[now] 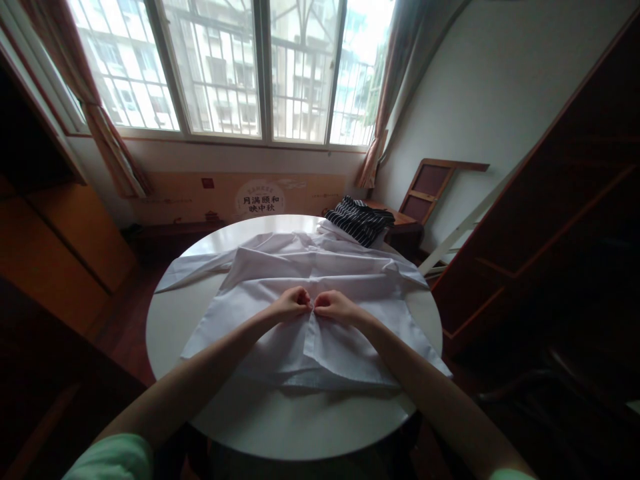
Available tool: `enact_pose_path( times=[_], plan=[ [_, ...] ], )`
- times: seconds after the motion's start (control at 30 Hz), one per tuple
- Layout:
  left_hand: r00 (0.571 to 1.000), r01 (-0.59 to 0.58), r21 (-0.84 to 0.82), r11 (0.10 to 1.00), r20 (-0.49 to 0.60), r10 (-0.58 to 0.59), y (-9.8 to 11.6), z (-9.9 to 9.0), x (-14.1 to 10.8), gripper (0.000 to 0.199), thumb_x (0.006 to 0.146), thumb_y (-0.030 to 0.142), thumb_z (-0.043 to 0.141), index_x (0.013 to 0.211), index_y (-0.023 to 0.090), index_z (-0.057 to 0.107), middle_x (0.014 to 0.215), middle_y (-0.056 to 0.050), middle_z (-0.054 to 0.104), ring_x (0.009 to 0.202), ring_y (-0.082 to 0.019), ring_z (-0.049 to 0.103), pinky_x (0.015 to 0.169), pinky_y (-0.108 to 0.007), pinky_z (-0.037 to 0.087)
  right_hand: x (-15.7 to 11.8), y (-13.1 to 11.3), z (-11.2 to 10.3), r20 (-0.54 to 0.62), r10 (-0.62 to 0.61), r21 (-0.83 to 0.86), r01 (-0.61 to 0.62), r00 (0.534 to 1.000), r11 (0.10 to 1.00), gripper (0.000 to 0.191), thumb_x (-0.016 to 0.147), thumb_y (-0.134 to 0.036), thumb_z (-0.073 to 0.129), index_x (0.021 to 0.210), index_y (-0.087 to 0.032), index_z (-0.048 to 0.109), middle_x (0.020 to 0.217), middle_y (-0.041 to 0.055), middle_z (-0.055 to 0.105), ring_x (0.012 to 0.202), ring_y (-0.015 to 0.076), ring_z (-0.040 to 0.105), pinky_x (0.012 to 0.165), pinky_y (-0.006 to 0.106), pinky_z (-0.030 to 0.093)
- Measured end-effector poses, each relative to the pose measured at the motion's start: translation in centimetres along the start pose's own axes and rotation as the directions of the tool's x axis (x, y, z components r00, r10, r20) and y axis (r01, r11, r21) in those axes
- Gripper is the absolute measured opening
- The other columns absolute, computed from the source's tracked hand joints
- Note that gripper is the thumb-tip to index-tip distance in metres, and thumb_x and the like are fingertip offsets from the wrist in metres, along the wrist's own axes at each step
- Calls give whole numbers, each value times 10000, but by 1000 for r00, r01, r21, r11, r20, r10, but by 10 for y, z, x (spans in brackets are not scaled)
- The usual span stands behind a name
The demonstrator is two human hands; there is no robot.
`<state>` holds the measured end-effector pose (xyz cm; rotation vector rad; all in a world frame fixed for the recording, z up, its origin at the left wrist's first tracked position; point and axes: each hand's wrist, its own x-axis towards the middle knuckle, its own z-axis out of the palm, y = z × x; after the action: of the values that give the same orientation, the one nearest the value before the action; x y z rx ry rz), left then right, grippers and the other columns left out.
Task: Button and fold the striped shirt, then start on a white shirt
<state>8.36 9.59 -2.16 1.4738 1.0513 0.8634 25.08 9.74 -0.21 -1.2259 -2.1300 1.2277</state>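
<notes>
A white shirt (pixel 270 267) lies spread across a round white table, its sleeves out to both sides and its hem toward me. My left hand (pixel 294 302) and my right hand (pixel 333 305) meet at the front placket, a little above the hem. Fingers of both hands are pinched on the placket's edge, the fingertips almost touching. A button there is too small to make out. Below the hands the placket hangs slightly apart from the cloth under it.
The round white table (pixel 240 427) carries folded black-and-white striped clothing (pixel 357 219) at its back right. Beyond it a wooden chair (pixel 425 190) stands by the wall. A printed box panel (pixel 200 193) lies under the barred window (pixel 215 73). Dark wooden furniture (pixel 530 220) rises at right.
</notes>
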Motion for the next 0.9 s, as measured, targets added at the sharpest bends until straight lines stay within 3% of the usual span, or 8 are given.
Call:
enact_pose_path(
  times=[0.17,0.3,0.43,0.53,0.67,0.9],
  plan=[
    [995,26,-16,1000,97,-24,10,-9,-4,280,527,240,682,656,135,457,497,81,453,384,-36,378,375,-164,264,-1,-2,-2,26,6,0,-6,1000,1000,94,667,-209,536,636,-121,550,489,-37,480,429,51,394,411,173,279],
    [988,-51,98,994,149,36,16,-17,-7,286,533,282,714,664,113,524,544,53,490,460,-49,423,417,-167,304,-1,-2,-4,79,12,5,-12,997,1000,112,671,-227,540,658,-118,565,490,-41,470,442,53,389,417,173,270],
    [957,-150,211,966,276,89,18,-19,-8,248,575,241,697,749,111,577,637,13,565,560,-83,495,497,-188,372,-1,1,-5,149,1,19,-4,989,1000,158,681,-266,546,686,-112,582,505,-43,458,447,53,370,420,180,252],
    [932,-318,377,870,294,213,18,-15,-8,196,614,177,667,786,120,593,644,18,562,566,-78,486,516,-183,365,-1,-1,-8,228,-32,78,14,973,997,202,693,-293,543,733,-103,598,512,-48,436,453,52,355,428,184,240],
    [858,-513,529,677,335,389,20,-11,-8,106,652,177,654,720,121,595,664,11,550,584,-72,473,538,-176,351,-2,-5,-12,296,-54,145,11,954,989,257,690,-335,564,773,-94,595,519,-51,419,459,51,346,439,187,244],
    [796,-586,640,497,342,499,19,-11,-9,44,700,188,623,682,153,606,773,-21,565,712,-114,498,623,-207,374,1,1,-13,317,-57,195,-6,947,981,195,708,-305,559,742,-114,540,553,-42,455,475,54,395,446,182,284]
  ],
)
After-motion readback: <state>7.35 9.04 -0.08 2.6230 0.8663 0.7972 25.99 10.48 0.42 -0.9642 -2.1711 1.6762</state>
